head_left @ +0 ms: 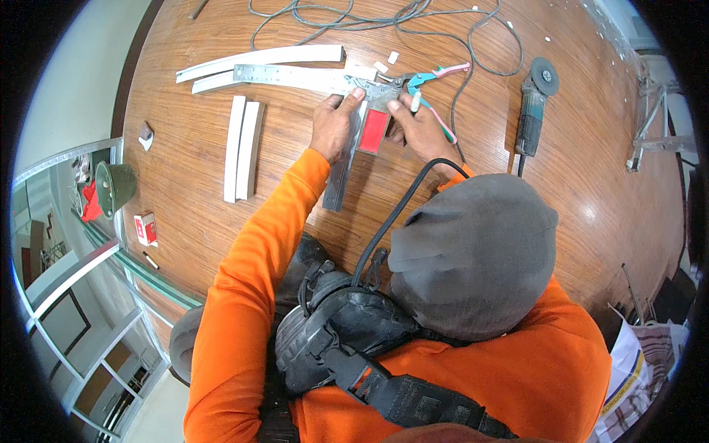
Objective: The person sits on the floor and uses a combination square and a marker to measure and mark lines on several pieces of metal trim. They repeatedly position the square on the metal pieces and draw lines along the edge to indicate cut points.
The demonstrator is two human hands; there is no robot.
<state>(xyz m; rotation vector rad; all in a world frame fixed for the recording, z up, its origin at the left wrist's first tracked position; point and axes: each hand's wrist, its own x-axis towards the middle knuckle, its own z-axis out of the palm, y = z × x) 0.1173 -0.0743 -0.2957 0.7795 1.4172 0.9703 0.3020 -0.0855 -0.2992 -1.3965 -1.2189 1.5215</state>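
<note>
My left hand presses down on a grey metal bar that lies lengthwise on the wooden table. Its fingertips reach a metal square with a red stock set beside the bar. My right hand is just right of the red stock and holds a white marker with its tip near the square's blade. Both orange sleeves come in from below.
A steel ruler and curved white strips lie beyond the hands, and two short white strips lie to the left. Teal and pink snips, an angle grinder and a looped cable are to the right. A small red box sits near the left edge.
</note>
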